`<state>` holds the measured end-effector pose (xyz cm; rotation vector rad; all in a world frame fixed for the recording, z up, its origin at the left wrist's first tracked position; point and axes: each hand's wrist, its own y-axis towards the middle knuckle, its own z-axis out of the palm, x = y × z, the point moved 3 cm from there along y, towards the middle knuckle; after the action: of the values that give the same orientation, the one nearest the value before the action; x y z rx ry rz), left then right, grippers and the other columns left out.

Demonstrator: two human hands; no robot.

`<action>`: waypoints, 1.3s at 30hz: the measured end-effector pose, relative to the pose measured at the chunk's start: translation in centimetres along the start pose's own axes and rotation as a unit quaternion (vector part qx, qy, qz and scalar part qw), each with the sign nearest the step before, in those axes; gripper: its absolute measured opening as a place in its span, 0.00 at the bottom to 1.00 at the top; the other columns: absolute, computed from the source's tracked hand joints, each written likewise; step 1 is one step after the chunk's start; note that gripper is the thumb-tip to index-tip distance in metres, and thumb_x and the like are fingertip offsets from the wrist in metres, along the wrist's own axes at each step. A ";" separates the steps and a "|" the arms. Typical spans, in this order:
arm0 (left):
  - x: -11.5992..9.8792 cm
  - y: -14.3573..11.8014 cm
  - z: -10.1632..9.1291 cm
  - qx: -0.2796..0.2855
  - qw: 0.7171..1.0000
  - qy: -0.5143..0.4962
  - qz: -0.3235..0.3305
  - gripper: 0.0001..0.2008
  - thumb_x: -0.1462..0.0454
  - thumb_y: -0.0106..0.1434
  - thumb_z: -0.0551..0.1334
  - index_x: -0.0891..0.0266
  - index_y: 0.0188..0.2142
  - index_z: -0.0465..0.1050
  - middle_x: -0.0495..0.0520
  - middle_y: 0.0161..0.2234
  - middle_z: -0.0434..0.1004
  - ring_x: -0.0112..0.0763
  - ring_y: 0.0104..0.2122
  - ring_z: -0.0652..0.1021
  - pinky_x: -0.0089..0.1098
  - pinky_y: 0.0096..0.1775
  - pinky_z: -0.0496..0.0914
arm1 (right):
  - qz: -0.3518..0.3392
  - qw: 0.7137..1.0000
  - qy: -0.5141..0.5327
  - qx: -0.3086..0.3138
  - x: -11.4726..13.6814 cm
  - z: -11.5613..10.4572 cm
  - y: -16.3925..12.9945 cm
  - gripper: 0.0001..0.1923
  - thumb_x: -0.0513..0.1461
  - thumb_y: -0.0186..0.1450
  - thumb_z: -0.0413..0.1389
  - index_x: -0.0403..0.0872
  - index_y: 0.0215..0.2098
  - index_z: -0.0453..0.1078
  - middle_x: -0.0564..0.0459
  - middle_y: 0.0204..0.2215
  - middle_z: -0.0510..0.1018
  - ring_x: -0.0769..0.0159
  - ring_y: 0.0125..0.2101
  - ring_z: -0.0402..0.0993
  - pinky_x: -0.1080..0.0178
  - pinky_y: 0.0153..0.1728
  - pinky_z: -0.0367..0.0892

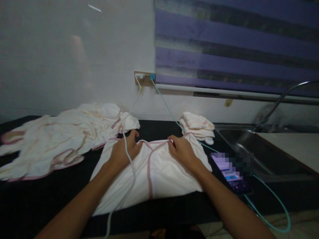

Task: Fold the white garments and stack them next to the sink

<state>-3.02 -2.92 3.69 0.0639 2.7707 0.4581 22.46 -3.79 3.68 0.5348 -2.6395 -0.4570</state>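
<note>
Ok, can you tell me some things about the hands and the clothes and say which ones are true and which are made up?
1. Both hands rest on the white garment with pink trim. True: the left hand and the right hand press on its top edge.
2. The folded pile sits inside the sink. False: it lies on the dark counter, left of the sink.
3. A white cable runs over the left hand. True.
4. The phone has a dark screen. False: its screen is lit, and it lies right of the garment.
5. The loose heap of clothes lies right of the hands. False: it lies to their left.
</note>
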 end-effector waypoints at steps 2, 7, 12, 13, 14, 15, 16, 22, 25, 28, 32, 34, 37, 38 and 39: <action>0.0 0.1 0.9 0.015 0.999 -0.039 0.021 0.22 0.48 0.70 0.56 0.56 0.57 0.62 0.54 0.38 0.80 0.39 0.32 0.80 0.32 0.31 0.61 | -0.006 1.000 0.013 -0.011 0.5 0.4 -0.1 0.15 0.38 0.76 0.51 0.46 0.58 0.71 0.44 0.42 0.83 0.57 0.41 0.80 0.60 0.42 0.68; 0.1 0.4 3.1 -0.006 0.986 -0.080 0.143 0.22 0.54 0.70 0.57 0.59 0.59 0.60 0.61 0.53 0.73 0.43 0.48 0.78 0.39 0.48 0.72 | -0.058 0.994 0.092 0.011 1.2 1.9 -0.5 0.25 0.33 0.72 0.54 0.42 0.67 0.60 0.41 0.53 0.79 0.56 0.51 0.77 0.56 0.52 0.70; -1.2 -0.6 2.9 -0.117 0.974 -0.024 0.195 0.14 0.55 0.70 0.57 0.61 0.50 0.63 0.63 0.48 0.68 0.47 0.49 0.73 0.42 0.50 0.70 | -0.135 0.983 0.124 0.012 1.8 2.7 -0.6 0.30 0.28 0.68 0.55 0.46 0.67 0.58 0.39 0.61 0.68 0.57 0.61 0.68 0.52 0.61 0.66; -1.5 -0.9 2.6 -0.124 0.976 -0.007 0.179 0.13 0.54 0.70 0.56 0.60 0.47 0.62 0.61 0.45 0.68 0.45 0.46 0.74 0.41 0.46 0.70 | -0.131 0.985 0.113 0.006 1.9 2.6 -0.6 0.28 0.28 0.68 0.55 0.45 0.64 0.61 0.39 0.60 0.68 0.56 0.60 0.68 0.52 0.60 0.67; -1.7 -1.1 2.4 -0.124 0.979 0.010 0.162 0.12 0.53 0.71 0.56 0.58 0.45 0.62 0.59 0.43 0.69 0.43 0.42 0.74 0.40 0.41 0.68 | -0.117 0.988 0.096 -0.004 1.9 2.4 -0.6 0.24 0.28 0.68 0.55 0.44 0.61 0.63 0.40 0.58 0.69 0.55 0.58 0.68 0.51 0.59 0.68; -1.9 -1.3 2.3 -0.119 0.982 0.022 0.142 0.12 0.53 0.71 0.55 0.57 0.43 0.61 0.57 0.40 0.69 0.41 0.38 0.74 0.38 0.37 0.65 | -0.095 0.993 0.075 -0.013 1.9 2.2 -0.6 0.20 0.29 0.68 0.56 0.44 0.58 0.66 0.40 0.56 0.70 0.55 0.57 0.69 0.51 0.57 0.69; -2.0 -1.5 2.2 -0.112 0.986 0.028 0.120 0.12 0.52 0.71 0.55 0.57 0.42 0.61 0.54 0.37 0.69 0.39 0.35 0.73 0.37 0.34 0.62 | -0.069 0.996 0.051 -0.014 1.8 2.1 -0.6 0.16 0.30 0.69 0.55 0.44 0.55 0.67 0.40 0.54 0.71 0.54 0.55 0.70 0.52 0.55 0.70; -1.2 -1.1 3.2 -0.083 0.988 -0.116 0.054 0.18 0.48 0.68 0.59 0.56 0.34 0.58 0.44 0.23 0.63 0.30 0.23 0.68 0.33 0.30 0.60 | -0.002 0.998 -0.015 0.057 0.6 3.1 -0.7 0.08 0.41 0.73 0.58 0.44 0.46 0.73 0.39 0.45 0.79 0.49 0.48 0.75 0.51 0.48 0.73; -0.7 -0.5 4.1 -0.037 0.973 -0.214 0.084 0.14 0.50 0.66 0.61 0.57 0.39 0.67 0.48 0.31 0.75 0.32 0.31 0.76 0.31 0.36 0.69 | -0.052 0.997 0.018 0.052 0.2 3.9 -0.6 0.13 0.41 0.71 0.61 0.42 0.51 0.72 0.37 0.54 0.77 0.51 0.57 0.71 0.51 0.56 0.69; -0.5 -0.2 4.5 -0.003 0.966 -0.217 0.142 0.17 0.56 0.65 0.59 0.59 0.50 0.70 0.55 0.44 0.80 0.35 0.39 0.79 0.33 0.41 0.71 | -0.147 0.983 0.106 0.036 0.5 4.0 -0.5 0.21 0.36 0.70 0.62 0.43 0.59 0.67 0.39 0.59 0.73 0.56 0.62 0.66 0.53 0.64 0.63; -0.5 -0.3 3.7 -0.070 0.980 -0.096 0.161 0.09 0.61 0.61 0.56 0.59 0.40 0.69 0.56 0.36 0.74 0.38 0.36 0.75 0.36 0.40 0.67 | -0.165 0.978 0.127 -0.006 0.8 3.6 -0.7 0.27 0.35 0.67 0.65 0.42 0.61 0.64 0.38 0.60 0.67 0.56 0.61 0.64 0.53 0.62 0.63; -0.5 -0.4 3.5 -0.031 0.994 -0.038 0.098 0.10 0.55 0.65 0.56 0.58 0.33 0.67 0.52 0.27 0.70 0.37 0.30 0.72 0.36 0.34 0.61 | -0.123 0.988 0.095 -0.020 0.6 3.6 -0.7 0.22 0.39 0.66 0.67 0.42 0.55 0.68 0.39 0.55 0.69 0.54 0.57 0.66 0.52 0.58 0.66; -0.6 -0.6 3.7 0.040 0.997 0.014 0.063 0.22 0.45 0.68 0.53 0.57 0.29 0.69 0.52 0.25 0.71 0.37 0.27 0.73 0.35 0.31 0.58 | -0.099 0.993 0.069 0.017 0.2 4.2 -0.6 0.10 0.41 0.69 0.66 0.44 0.43 0.73 0.45 0.46 0.73 0.57 0.50 0.69 0.55 0.53 0.67; -0.8 -0.6 3.9 0.047 0.995 0.006 0.084 0.23 0.45 0.70 0.52 0.57 0.31 0.71 0.53 0.27 0.74 0.38 0.29 0.75 0.36 0.32 0.61 | -0.107 0.991 0.070 0.034 0.1 4.4 -0.5 0.08 0.40 0.71 0.64 0.44 0.41 0.73 0.46 0.44 0.74 0.58 0.49 0.70 0.57 0.52 0.66; -0.8 -0.5 4.2 0.051 0.992 -0.011 0.114 0.23 0.46 0.71 0.50 0.58 0.34 0.73 0.54 0.31 0.77 0.39 0.32 0.77 0.36 0.35 0.65 | -0.119 0.989 0.073 0.048 0.1 4.6 -0.5 0.06 0.40 0.72 0.62 0.44 0.40 0.74 0.46 0.43 0.75 0.60 0.48 0.70 0.58 0.52 0.66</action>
<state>-0.85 -2.23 0.08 0.4119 2.7757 0.3673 20.45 -3.16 -0.48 0.8849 -2.4769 -0.3479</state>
